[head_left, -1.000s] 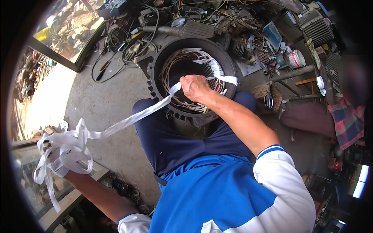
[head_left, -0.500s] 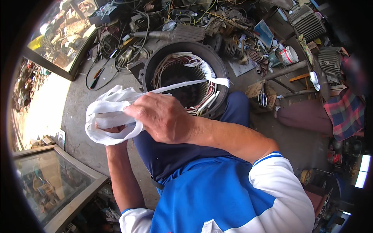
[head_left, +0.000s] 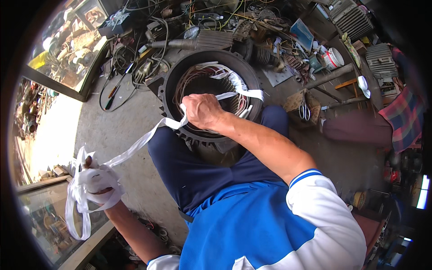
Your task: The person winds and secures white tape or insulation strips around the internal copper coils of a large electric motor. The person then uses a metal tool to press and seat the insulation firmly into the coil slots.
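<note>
In front of my knees stands a round motor stator (head_left: 168, 81) with a dark metal housing. Its wire coils (head_left: 181, 85) run around the inside, and white cloth tape (head_left: 237, 82) wraps their upper right part. My right hand (head_left: 202, 110) is closed on the tape strip over the near left side of the stator. From there the strip (head_left: 139, 143) runs down to the left. A loose bundle of the same tape (head_left: 83, 184) hangs around my left hand (head_left: 96, 177), which is out to the left and holds it, its fingers partly covered by the loops.
A glass-topped wooden frame (head_left: 85, 245) is at the lower left. Cables and a screwdriver (head_left: 110, 102) lie on the floor left of the stator. Motor parts and a white bucket (head_left: 334, 58) crowd the far side. Scissors (head_left: 304, 112) rest at right, near another person's leg (head_left: 355, 130).
My left hand has moved down and left with the tape bundle. My right hand has gone to the right, over the stator, and the strip between my hands is now stretched long.
</note>
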A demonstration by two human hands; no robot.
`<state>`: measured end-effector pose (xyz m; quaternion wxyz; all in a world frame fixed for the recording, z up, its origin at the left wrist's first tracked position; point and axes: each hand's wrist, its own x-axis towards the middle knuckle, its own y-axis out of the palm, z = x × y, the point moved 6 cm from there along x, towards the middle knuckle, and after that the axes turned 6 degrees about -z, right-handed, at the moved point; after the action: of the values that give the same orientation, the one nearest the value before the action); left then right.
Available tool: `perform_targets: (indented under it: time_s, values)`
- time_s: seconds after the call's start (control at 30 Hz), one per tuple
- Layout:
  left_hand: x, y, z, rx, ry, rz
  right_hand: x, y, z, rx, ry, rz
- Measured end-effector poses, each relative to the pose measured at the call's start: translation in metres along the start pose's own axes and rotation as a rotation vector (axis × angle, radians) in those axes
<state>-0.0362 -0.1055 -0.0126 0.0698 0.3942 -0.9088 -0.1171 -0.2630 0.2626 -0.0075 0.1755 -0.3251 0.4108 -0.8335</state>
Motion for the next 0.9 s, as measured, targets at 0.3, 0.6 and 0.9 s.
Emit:
perform_targets:
  time_s: [0.3, 0.6, 0.9]
  values:
    - [-0.079, 0.197, 0.053, 0.307, 0.188, 0.450, 0.005, -0.073, 0.176, 0.440, -0.352, -0.132]
    - [0.045, -0.034, -0.092, 0.323, 0.456, -0.162, -0.037, 0.001, -0.073, -0.339, 0.197, 0.235]
    - [0.019, 0.033, 0.023, -0.018, -0.167, -0.055, -0.013, -0.021, -0.033, -0.161, 0.090, -0.040]
